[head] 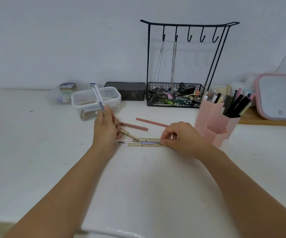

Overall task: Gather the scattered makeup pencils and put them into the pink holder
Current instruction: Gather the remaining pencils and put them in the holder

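Left hand (106,125): raised above the white table (35,152), fingers curled round a silver pencil (98,97), which it holds upright with a slight tilt, its upper end in front of the clear plastic box (96,102). Right hand (180,136): lowered to the table surface, fingertips pinching the right-hand ends of a small cluster of pencils lying side by side. The cluster consists of two gold pencils (147,144) and, between them, a thin dark pencil (130,142) with its tip pointing left — how many of the three the fingers actually grip is hard to tell, since the hand covers their ends.

A further gold pencil (130,134) lies at an angle, one end under the left hand, the other touching the cluster. Two pink pencils lie behind the cluster: a thicker one (135,126) near the left hand and a thinner one (151,122) running toward the right hand.

The pink holder (214,127) stands upright just beside the right hand, on its far right side. Its rear compartment holds several dark and pale sticks; its front compartments face the camera.

Behind the work area — against the wall — stand a black wire rack (187,66) with hooks, two chains hanging from them and a basket of small items at its base, a dark box (126,91), and a pink-rimmed mirror (278,97).
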Demonstrator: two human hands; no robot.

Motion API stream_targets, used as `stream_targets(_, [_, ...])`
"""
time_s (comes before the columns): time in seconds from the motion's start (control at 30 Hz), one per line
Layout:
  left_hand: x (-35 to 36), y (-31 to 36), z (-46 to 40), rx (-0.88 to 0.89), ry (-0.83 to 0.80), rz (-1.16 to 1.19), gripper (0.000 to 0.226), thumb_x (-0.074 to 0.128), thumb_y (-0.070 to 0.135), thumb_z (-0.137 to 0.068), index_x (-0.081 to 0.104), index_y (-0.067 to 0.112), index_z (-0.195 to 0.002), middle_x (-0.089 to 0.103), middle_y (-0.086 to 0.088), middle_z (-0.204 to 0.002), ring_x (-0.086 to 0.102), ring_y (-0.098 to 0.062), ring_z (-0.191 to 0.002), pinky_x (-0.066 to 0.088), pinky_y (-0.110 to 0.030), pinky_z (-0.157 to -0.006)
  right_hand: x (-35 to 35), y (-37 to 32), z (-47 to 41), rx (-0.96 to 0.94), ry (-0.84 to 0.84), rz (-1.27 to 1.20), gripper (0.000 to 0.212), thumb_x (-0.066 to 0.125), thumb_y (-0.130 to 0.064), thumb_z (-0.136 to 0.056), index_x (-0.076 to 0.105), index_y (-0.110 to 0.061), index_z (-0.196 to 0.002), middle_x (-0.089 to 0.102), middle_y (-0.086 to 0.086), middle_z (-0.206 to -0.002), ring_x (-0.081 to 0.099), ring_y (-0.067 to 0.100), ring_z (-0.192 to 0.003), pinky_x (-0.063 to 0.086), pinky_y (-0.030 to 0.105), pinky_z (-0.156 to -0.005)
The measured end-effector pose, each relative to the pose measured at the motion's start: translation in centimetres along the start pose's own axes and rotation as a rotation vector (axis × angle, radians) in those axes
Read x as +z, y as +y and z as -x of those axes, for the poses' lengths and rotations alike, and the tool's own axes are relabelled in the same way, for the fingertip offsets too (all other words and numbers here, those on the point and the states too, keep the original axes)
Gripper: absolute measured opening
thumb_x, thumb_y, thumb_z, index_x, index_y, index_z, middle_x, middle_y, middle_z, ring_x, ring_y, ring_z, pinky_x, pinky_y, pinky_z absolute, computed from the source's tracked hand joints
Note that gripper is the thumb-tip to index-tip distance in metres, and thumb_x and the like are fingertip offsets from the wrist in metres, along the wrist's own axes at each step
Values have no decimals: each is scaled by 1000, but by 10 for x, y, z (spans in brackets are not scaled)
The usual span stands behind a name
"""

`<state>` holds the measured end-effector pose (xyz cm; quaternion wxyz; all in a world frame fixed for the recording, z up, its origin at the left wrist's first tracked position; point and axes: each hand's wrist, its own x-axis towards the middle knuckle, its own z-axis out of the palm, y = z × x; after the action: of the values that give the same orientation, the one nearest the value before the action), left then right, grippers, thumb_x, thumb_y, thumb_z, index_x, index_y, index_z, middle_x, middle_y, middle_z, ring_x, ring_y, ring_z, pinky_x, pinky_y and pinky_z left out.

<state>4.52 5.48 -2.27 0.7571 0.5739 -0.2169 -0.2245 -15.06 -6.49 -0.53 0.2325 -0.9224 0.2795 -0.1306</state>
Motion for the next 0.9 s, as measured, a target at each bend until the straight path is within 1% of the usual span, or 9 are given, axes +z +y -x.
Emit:
stream_targets(0.07, [-1, -2, 0, 20, 43, -70, 41, 35, 48, -108, 41, 19, -80, 36, 6, -56, 30, -8, -44, 26, -21, -39, 0, 0, -2, 10, -1, -11, 3, 76, -18, -87, 78, -20, -87, 68, -7, -81, 49, 1, -60, 37, 10, -56])
stream_targets(0.13, [-5, -1, -4, 10, 87, -109, 38, 43, 46, -107, 44, 17, -83, 37, 5, -58, 30, -8, -45, 27, -22, -41, -1, 2, -2, 22, -3, -17, 3, 76, -17, -87, 78, -20, -86, 67, -9, -78, 49, 2, -58, 38, 9, -55])
stream_targets(0.2, [-8, -1, -8, -41, 108, -90, 34, 50, 38, -106, 47, 16, -81, 36, 4, -59, 29, -10, -49, 27, -22, -43, -4, 4, -2, 30, -7, -12, 6, 77, -17, -86, 78, -22, -83, 65, -12, -73, 49, 3, -59, 39, 9, -56])
stream_targets(0.3, [-8, -4, -12, -70, 125, -54, 37, 48, 36, -107, 47, 17, -75, 36, 5, -58, 31, -9, -46, 31, -23, -45, -8, 10, -1, 34, -12, -17, 14, 78, -14, -84, 75, -26, -79, 63, -15, -69, 52, 3, -62, 38, 10, -55])
stream_targets(0.43, [-8, -4, -11, -40, 103, 22, 38, 39, 45, -108, 44, 19, -82, 41, 2, -62, 40, -11, -48, 34, -26, -42, -11, 14, 0, 20, -34, -30, 15, 82, -16, -81, 74, -28, -77, 65, -13, -77, 58, 14, -70, 49, 30, -66])
stream_targets(0.5, [-8, -3, -10, -31, 99, -16, 39, 37, 46, -109, 42, 19, -82, 40, 2, -62, 38, -11, -48, 31, -23, -40, -10, 15, 1, -3, -37, -41, 12, 83, -17, -80, 77, -27, -80, 66, -11, -82, 59, 19, -76, 50, 34, -71])
stream_targets(0.63, [-6, -3, -7, -52, 86, -57, 43, 40, 50, -107, 42, 18, -77, 40, 4, -58, 32, -9, -45, 26, -20, -38, -7, 16, 0, -19, -4, -62, 11, 83, -20, -80, 78, -29, -83, 64, -9, -86, 54, 12, -74, 44, 25, -65])
stream_targets(0.73, [-6, -5, -7, -80, 70, -76, 46, 44, 49, -106, 41, 18, -72, 39, 3, -57, 32, -10, -46, 28, -21, -38, -2, 10, -1, -44, -11, -61, 7, 83, -22, -80, 79, -27, -84, 64, -6, -88, 52, 8, -75, 45, 24, -68])
stream_targets(0.9, [-7, -8, -11, -83, 74, -115, 47, 46, 44, -107, 42, 16, -70, 42, 0, -59, 38, -12, -49, 34, -22, -41, 6, 2, -3, -63, -44, 67, 2, 76, -24, -88, 78, -25, -87, 59, -13, -85, 51, 0, -72, 39, 18, -64])
